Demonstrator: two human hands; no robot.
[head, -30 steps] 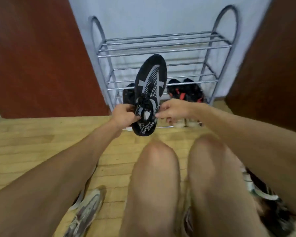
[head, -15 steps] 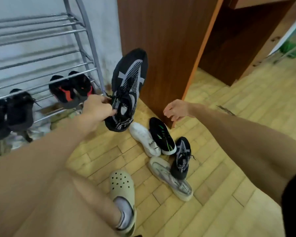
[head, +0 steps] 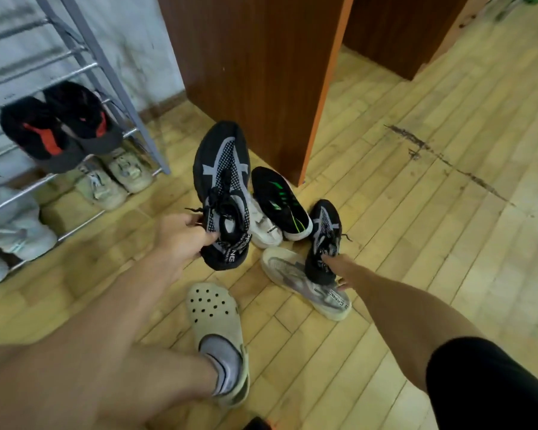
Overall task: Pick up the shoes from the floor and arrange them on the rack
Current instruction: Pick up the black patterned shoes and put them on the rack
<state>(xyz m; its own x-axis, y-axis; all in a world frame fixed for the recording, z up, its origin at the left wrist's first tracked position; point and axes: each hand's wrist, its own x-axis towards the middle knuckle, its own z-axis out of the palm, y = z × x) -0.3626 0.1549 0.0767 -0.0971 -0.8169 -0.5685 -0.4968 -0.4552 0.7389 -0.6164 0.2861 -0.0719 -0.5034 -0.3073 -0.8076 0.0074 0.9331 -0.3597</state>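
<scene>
From the head camera, your left hand (head: 180, 235) is grasping a black knit shoe (head: 222, 193) by its heel collar, fingers clenched around the opening, and you are holding it clear of the wooden floor (head: 416, 212) with its toe pointing up and away from you. Your right hand (head: 339, 271) is reaching down to the matching black shoe (head: 323, 240), which is lying on the floor partly on top of a grey and white sneaker (head: 305, 282); your fingers are touching its heel and laces, but you cannot tell whether the grip is closed around it.

Taking the held shoe as the landmark: a white sneaker (head: 266, 228) is lying on the floor just behind it, partly hidden. A black sneaker with green stripes (head: 280, 203) is lying just to its right, beside the foot of a brown wooden panel (head: 255, 72). The matching black shoe is lying further right, next to the green-striped one. The metal shoe rack (head: 106, 66) is standing to the left of the held shoe, against the wall. It is carrying a black pair with red patches (head: 56, 128) on a middle rail and a beige pair (head: 115, 176) on the rail below. Pale shoes are sitting further left on the rack, too blurred to describe. Nearer you than the held shoe, your foot is wearing a beige clog (head: 215, 321) over a grey sock.
</scene>
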